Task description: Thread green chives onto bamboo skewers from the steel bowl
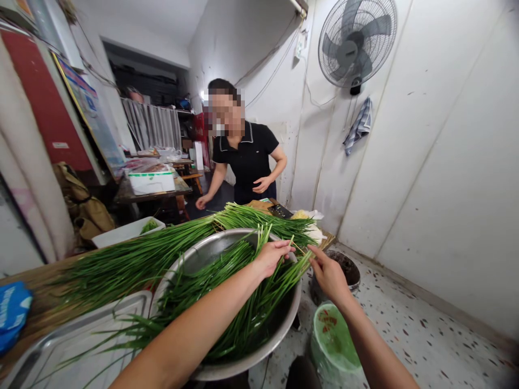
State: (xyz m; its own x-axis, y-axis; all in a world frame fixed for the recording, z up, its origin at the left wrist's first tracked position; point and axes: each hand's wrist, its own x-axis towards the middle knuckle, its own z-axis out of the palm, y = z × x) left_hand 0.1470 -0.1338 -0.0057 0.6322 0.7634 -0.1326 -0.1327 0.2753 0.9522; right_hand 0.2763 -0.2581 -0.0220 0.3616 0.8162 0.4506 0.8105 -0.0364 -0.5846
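Both hands met over the right rim of a big steel basin (227, 367) at the centre of the frame. The left hand (271, 257) was closed on a small bunch of garlic chives (227, 302) near their pale ends, and the right hand (329, 275) pinched a single thin stalk (299, 249) between thumb and forefinger, the two hands just apart. I could not quite make out whether that stalk belonged to the bunch in the left hand or was a loose one; the ends were too fine to tell.

The chives in the basin lay fanned from lower left up to the hands. They looked light, limp and easily bruised, the sort of thing best held by the firmer stem ends, gently, since the leaf tips would flop and tangle.

A much longer heap of chives (133, 259) lay along the wooden table (36, 308) behind the basin. A metal tray (77, 335) sat at lower left, a bin with a green liner (330, 332) stood below the right hand, and a dark pot (344, 270) was beside it. Another person in a black shirt (247, 156) stood beyond the table, under a wall fan (357, 40) at upper right.
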